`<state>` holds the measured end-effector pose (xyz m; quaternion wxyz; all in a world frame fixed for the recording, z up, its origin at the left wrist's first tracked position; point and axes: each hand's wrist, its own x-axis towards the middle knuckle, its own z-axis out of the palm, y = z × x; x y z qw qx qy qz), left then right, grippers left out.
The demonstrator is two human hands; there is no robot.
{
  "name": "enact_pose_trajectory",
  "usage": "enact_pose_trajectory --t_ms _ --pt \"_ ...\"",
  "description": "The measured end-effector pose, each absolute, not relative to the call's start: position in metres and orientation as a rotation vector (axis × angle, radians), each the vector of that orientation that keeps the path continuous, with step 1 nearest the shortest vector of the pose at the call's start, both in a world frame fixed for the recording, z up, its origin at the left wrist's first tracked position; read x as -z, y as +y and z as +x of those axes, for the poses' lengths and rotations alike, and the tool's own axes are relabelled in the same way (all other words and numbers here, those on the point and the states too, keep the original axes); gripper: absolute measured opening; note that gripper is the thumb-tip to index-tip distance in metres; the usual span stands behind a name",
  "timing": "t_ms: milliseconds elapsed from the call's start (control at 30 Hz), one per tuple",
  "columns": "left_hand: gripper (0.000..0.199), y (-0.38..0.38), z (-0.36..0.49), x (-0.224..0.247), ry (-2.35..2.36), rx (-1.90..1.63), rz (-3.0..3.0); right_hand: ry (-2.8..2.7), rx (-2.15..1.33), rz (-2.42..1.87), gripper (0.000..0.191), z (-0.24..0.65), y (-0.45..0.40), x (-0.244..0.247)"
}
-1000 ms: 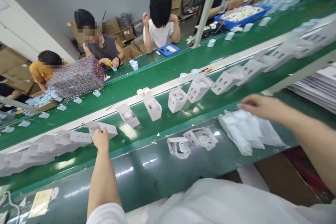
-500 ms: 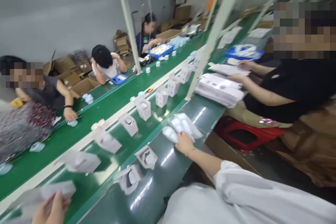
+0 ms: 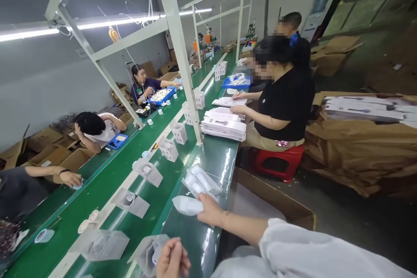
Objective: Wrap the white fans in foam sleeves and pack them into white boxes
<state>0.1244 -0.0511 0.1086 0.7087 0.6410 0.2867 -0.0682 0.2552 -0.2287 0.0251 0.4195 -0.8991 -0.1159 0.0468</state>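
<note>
My right hand (image 3: pixel 211 210) is closed around the near end of a pale, rounded piece in a clear plastic bag (image 3: pixel 187 205), low over the grey-green side table. Just beyond it lie more bagged white pieces (image 3: pixel 202 181). My left hand (image 3: pixel 173 258), fingers curled in, is at the bottom of the view against an open white carton (image 3: pixel 143 254) with something pale inside. Whether it grips the carton or something small is hidden. Further left, another open carton (image 3: pixel 104 245) lies tilted on the green belt.
Several white cartons (image 3: pixel 168 150) line the green conveyor belt (image 3: pixel 125 163). A white metal post (image 3: pixel 182 52) rises beside a stack of flat cartons (image 3: pixel 223 126). A co-worker in black (image 3: pixel 283 104) sits at right on a red stool (image 3: pixel 276 163). Other people work across the belt.
The view has swung right and up. My left hand has gone from a carton at far left to the carton near the side table. My right hand now has one bagged piece apart from the others.
</note>
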Motion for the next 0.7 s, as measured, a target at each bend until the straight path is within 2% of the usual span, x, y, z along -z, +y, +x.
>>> enact_pose_trajectory --t_ms 100,200,367,467,500,600,667,700 --pt "0.069 -0.079 0.137 -0.112 0.679 0.177 1.240 -0.159 -0.163 -2.030 0.036 0.250 -0.231 -0.064" --pt "0.078 -0.105 0.144 -0.133 0.533 0.117 1.025 -0.387 -0.131 -1.877 0.041 0.224 -0.218 -0.104" --pt "0.063 -0.089 0.130 -0.171 0.581 -0.305 0.901 -1.021 -0.106 -1.771 0.066 0.178 -0.178 -0.143" --pt "0.057 -0.040 0.088 -0.187 0.647 -0.444 0.891 -1.427 -0.325 -1.617 0.073 0.178 -0.143 -0.167" --pt "0.058 -0.019 0.069 -0.191 0.686 -0.492 0.924 -1.562 -0.444 -1.528 0.068 0.183 -0.128 -0.177" --pt "0.069 0.050 -0.001 -0.200 0.906 -0.619 1.143 -1.823 -0.787 -1.324 0.030 0.198 -0.061 -0.209" --pt "0.072 0.103 -0.048 -0.204 1.121 -0.708 1.336 -1.836 -0.848 -1.349 0.023 0.199 0.000 -0.225" --pt "0.068 0.129 -0.070 -0.206 1.221 -0.738 1.436 -1.826 -0.842 -1.379 0.022 0.195 0.034 -0.228"
